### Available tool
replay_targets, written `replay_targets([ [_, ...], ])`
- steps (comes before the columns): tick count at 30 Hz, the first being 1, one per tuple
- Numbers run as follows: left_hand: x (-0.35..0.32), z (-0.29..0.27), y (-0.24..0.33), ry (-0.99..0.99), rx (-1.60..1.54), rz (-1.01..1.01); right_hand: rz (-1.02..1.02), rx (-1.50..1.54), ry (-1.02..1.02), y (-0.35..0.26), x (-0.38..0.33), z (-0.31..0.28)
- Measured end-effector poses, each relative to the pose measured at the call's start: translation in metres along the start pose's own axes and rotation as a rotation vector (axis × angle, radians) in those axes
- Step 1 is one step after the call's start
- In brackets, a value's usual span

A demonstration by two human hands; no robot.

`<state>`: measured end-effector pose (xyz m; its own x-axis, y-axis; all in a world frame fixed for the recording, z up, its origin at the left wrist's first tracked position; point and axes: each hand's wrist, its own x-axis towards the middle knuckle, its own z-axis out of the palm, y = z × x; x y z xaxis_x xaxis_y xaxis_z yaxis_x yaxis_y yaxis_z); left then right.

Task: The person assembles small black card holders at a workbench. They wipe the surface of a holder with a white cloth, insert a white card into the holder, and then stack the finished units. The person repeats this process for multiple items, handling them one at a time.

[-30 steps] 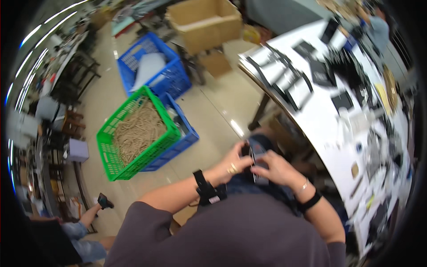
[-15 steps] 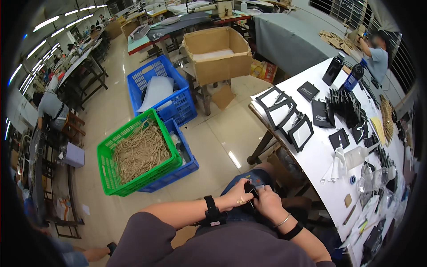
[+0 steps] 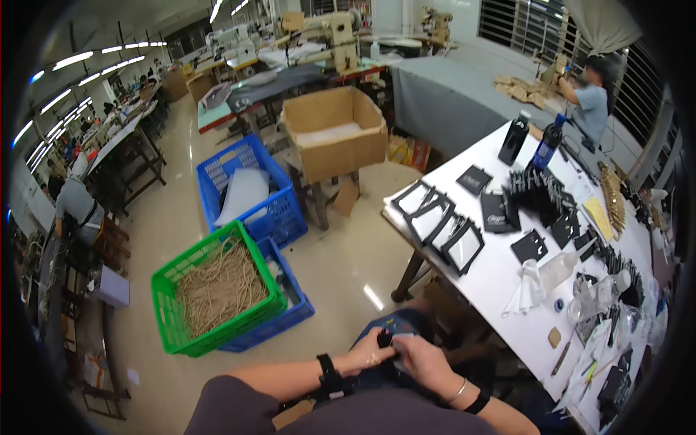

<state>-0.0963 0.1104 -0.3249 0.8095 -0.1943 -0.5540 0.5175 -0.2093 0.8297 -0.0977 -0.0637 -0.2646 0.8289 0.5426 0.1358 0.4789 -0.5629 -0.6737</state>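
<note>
Above my lap, my left hand is closed round a small black piece that looks like leather or fabric; its kind cannot be made out. Pressed close against it, my right hand is closed too, its thumb and fingers bent over the same piece. Most of the piece is hidden by my fingers. To the right, the white-topped table carries several black open frames, flat black pouches with light lettering, and a dense row of black pieces.
Bottles, a clear squeeze bottle and a white cloth stand or lie on the table. Left on the floor are a green crate of tan cords and a blue crate. Beyond is a cardboard box. A person sits far right.
My view has tilted up, so the crates and table sit lower in the picture. My hands remain together at my lap, and less of the black piece shows between them.
</note>
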Motion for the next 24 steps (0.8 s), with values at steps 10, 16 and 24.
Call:
replay_targets([
  [10,-0.016,0.003,0.024,-0.089,0.270,0.074,0.009,-0.256,-0.197,0.004,0.000,0.000],
  [16,-0.008,0.019,0.023,0.028,0.352,0.183,0.232,-0.226,0.112,-0.004,-0.001,-0.001],
  [24,-0.013,0.037,0.044,0.250,0.685,0.542,0.450,0.005,0.222,0.034,0.002,-0.003],
])
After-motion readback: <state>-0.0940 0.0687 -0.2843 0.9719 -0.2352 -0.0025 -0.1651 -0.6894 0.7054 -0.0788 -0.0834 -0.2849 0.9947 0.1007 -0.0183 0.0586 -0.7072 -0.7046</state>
